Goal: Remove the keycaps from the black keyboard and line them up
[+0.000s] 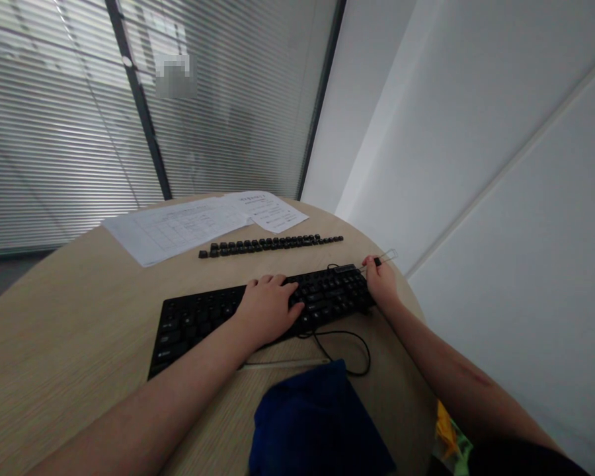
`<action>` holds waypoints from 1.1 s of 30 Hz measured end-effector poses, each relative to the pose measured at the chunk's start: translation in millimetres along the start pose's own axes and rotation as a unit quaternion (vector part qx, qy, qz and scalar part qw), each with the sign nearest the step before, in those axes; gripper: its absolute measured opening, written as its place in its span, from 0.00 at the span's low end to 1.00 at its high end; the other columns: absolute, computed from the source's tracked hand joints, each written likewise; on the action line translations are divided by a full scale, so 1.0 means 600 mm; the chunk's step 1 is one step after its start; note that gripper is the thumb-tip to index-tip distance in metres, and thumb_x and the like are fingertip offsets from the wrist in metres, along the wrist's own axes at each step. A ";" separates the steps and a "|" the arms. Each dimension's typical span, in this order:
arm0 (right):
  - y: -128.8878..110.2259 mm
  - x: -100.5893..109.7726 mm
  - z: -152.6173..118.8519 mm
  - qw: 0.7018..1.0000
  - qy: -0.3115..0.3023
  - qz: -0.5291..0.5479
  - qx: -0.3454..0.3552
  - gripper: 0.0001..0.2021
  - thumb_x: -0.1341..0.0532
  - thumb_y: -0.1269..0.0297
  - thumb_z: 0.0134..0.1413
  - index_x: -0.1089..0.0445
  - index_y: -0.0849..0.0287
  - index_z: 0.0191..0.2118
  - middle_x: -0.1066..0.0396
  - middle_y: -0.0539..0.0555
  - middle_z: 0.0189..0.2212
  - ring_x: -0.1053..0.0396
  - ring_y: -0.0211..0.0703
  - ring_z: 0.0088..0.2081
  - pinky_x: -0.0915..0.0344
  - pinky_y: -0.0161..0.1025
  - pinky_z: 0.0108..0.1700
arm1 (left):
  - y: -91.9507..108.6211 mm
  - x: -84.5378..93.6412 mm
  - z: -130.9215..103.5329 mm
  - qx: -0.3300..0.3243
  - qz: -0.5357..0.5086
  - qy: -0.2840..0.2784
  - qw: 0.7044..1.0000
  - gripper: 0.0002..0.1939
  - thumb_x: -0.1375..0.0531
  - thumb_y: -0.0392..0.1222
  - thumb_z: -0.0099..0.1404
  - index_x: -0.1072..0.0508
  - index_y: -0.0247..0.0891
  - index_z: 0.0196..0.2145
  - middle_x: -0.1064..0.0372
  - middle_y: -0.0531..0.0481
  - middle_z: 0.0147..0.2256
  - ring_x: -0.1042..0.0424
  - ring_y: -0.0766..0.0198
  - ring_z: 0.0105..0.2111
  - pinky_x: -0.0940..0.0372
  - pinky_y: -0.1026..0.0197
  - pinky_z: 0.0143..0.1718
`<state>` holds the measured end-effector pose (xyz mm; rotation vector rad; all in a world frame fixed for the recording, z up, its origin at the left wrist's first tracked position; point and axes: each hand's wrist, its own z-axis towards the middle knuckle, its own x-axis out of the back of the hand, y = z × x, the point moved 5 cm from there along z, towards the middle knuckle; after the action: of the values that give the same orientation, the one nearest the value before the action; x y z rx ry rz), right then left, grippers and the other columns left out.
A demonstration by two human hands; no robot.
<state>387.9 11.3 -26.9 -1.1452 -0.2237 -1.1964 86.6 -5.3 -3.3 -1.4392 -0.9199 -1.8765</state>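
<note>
A black keyboard [203, 324] lies at a slant on the round table. My left hand [268, 305] rests across the middle of its keys with the fingers spread, gripping nothing. Past the keyboard's right end, my right hand [381, 283] is closed on a thin wire keycap puller [391, 254]. A small black piece shows at the fingertips; whether it is a keycap or part of the puller I cannot tell. Loose black keycaps [265, 245] are lined up in rows behind the keyboard.
Printed sheets of paper [178, 228] lie at the table's far side. A black cable [369, 357] loops in front of the keyboard, near a dark blue cloth [317, 423]. A white wall [500, 198] stands close on the right, and blinds [69, 145] cover the glass behind.
</note>
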 end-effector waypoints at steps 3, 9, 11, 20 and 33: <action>-0.006 -0.004 0.011 0.999 -0.036 -0.024 0.003 0.21 0.55 0.54 0.64 0.30 0.57 0.32 0.26 0.58 0.28 0.28 0.52 0.36 0.39 0.41 0.38 | 0.000 0.001 -0.001 -0.005 0.004 0.004 1.000 0.24 0.46 0.55 0.68 0.26 0.41 0.56 0.30 0.39 0.55 0.32 0.42 0.54 0.38 0.39 0.54; -0.023 -0.012 0.026 0.991 -0.090 -0.090 0.035 0.20 0.53 0.58 0.66 0.29 0.57 0.29 0.25 0.59 0.28 0.28 0.49 0.34 0.40 0.39 0.37 | -0.001 0.001 -0.001 -0.006 0.005 0.004 1.000 0.25 0.46 0.55 0.68 0.26 0.41 0.56 0.29 0.40 0.55 0.32 0.42 0.53 0.38 0.39 0.53; -0.025 -0.012 0.026 0.991 -0.093 -0.091 0.042 0.21 0.53 0.58 0.67 0.28 0.58 0.29 0.25 0.59 0.28 0.28 0.48 0.34 0.40 0.39 0.37 | -0.001 0.001 -0.001 -0.005 0.005 0.002 1.000 0.25 0.46 0.54 0.68 0.26 0.41 0.56 0.29 0.39 0.55 0.32 0.42 0.54 0.38 0.39 0.53; -0.007 -0.011 0.021 0.995 -0.092 -0.030 -0.001 0.20 0.53 0.57 0.64 0.29 0.57 0.29 0.26 0.57 0.27 0.28 0.50 0.35 0.40 0.39 0.36 | 0.000 0.003 -0.001 -0.006 0.000 0.005 1.000 0.24 0.46 0.53 0.68 0.26 0.41 0.56 0.30 0.39 0.55 0.32 0.41 0.54 0.38 0.39 0.54; -0.011 -0.010 0.026 0.995 -0.094 -0.017 0.011 0.19 0.52 0.59 0.62 0.31 0.56 0.25 0.27 0.56 0.24 0.29 0.48 0.33 0.40 0.38 0.35 | -0.001 0.004 -0.001 -0.004 0.005 0.003 1.000 0.25 0.46 0.54 0.68 0.26 0.41 0.56 0.30 0.40 0.56 0.32 0.43 0.54 0.38 0.40 0.55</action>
<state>386.0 27.8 -20.0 -1.2402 -0.4004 -1.1130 85.3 -5.7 -1.1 -1.4409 -0.9014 -1.8783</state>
